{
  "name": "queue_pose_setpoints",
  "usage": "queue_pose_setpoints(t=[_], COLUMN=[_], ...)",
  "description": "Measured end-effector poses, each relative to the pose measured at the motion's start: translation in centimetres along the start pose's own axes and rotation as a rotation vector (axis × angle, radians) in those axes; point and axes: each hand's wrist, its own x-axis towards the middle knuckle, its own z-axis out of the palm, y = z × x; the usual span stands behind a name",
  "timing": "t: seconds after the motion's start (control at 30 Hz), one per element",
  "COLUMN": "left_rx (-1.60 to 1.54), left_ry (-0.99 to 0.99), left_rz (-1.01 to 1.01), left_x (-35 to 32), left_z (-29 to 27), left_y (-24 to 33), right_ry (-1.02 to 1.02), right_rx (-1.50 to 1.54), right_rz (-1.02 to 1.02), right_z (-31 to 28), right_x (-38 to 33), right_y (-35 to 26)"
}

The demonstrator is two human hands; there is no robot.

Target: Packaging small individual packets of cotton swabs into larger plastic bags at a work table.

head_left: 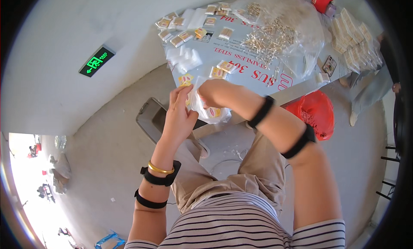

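Both my hands are at the near edge of the table, on either side of a clear plastic bag [197, 103]. My left hand [177, 115] is beside the bag's left side, fingers stretched forward and thumb apart. The fingers of my right hand [215, 93] are curled and closed at the bag's upper part, their tips partly hidden. Under my right hand lies a yellow-labelled pack [214, 112] in clear plastic. Small yellow labels [185, 79] lie just beyond my left fingertips. Past my right hand are labelled packs of cotton swabs [226, 66].
Loose cotton swabs [275, 36] spill from a big clear bag [307, 38]. Empty clear bags [184, 59] and swab packs [177, 40] lie at the left. A phone [329, 66] is at the right. Below stand a grey bin [148, 115] and a red bag [320, 113]. Another person stands far right.
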Motion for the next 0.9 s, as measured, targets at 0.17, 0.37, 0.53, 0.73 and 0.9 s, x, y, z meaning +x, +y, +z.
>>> queue_pose_setpoints(t=[0.17, 0.37, 0.53, 0.73, 0.9], left_rx=[0.169, 0.874, 0.534, 0.551, 0.577], left_ry=[0.035, -0.733, -0.824, -0.841, -0.812], left_rz=[0.231, 0.102, 0.479, 0.409, 0.331], left_x=[1.4, 8.2, 10.6, 9.3, 8.2], left_z=[1.2, 7.9, 8.5, 8.7, 7.2], left_y=[3.2, -3.4, -14.0, -11.7, -8.1], right_ry=[0.385, 0.350, 0.435, 0.462, 0.466], right_rx=[0.210, 0.445, 0.427, 0.721, 0.885], right_rz=[0.298, 0.248, 0.122, 0.035, -0.032], right_z=[-0.9, 2.7, 0.8, 1.0, 1.4], right_x=[-7.4, -5.7, -4.4, -3.6, -2.4], right_y=[2.6, 4.0, 1.5, 3.1, 3.5])
